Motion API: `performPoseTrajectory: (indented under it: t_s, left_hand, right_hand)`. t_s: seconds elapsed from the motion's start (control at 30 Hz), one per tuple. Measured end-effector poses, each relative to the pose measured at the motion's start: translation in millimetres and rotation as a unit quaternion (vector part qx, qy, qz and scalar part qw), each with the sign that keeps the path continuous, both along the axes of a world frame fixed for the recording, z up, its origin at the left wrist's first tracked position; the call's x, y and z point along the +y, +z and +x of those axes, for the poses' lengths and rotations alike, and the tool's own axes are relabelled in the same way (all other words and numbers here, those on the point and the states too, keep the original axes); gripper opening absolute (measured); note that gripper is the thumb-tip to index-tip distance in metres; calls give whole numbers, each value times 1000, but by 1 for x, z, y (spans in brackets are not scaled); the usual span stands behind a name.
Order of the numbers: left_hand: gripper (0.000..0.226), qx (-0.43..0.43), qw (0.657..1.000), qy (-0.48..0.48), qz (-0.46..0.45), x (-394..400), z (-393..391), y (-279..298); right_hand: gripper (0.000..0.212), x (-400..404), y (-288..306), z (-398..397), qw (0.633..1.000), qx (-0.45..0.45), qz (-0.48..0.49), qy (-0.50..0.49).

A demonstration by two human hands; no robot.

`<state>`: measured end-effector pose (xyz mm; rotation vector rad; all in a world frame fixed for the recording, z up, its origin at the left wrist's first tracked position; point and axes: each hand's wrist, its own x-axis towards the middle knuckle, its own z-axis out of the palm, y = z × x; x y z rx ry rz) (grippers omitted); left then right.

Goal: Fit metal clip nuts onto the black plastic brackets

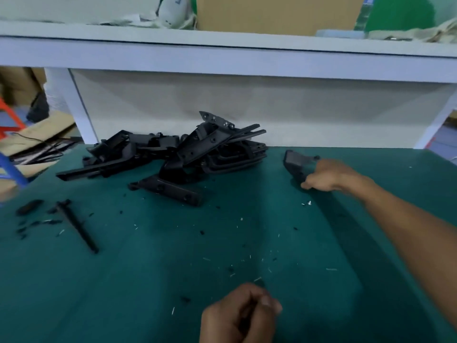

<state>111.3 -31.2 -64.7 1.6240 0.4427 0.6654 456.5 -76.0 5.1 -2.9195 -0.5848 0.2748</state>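
— Head view: right hand (329,175) reaching far across the green worktop (153,280), fingers curling onto a lone black bracket (298,164) lying well apart from the pile of brackets (173,154) at the back edge.

— And the left hand (241,315)?

— Sitting near the front edge, fingers curling in around something small and dark; possibly a clip nut, too blurred for certainty.

— Risks from here?

— Gripping the bracket only at its near end, so probably tipping or slipping during the lift. Dragging it back likely sweeping the small metal bits (306,203) just beside the hand off across the cloth.

— Anything else?

— Losing the small part from the left fist while attention is going rightward.
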Motion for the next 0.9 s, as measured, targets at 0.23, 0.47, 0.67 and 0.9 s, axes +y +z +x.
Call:
performPoseTrajectory:
  t_s: [0.23, 0.47, 0.67, 0.9]
  left_hand:
    - [34, -61, 980, -29, -186, 1, -11, 15]
    - [21, -99, 953, -8, -288, -5, -21, 29]
    - [12, -58, 910, -68, -405, -1, -28, 34]
    - [12, -17, 928, -135, -347, 1, -20, 26]
  right_hand:
    - [27, -71, 17, -180, 953, 141, 259, 75]
    - [34, -83, -19, -324, 912, 160, 339, 168]
    - [6, -151, -30, -318, 866, 174, 431, 185]
    - [19, -185, -50, -320, 907, 125, 305, 262]
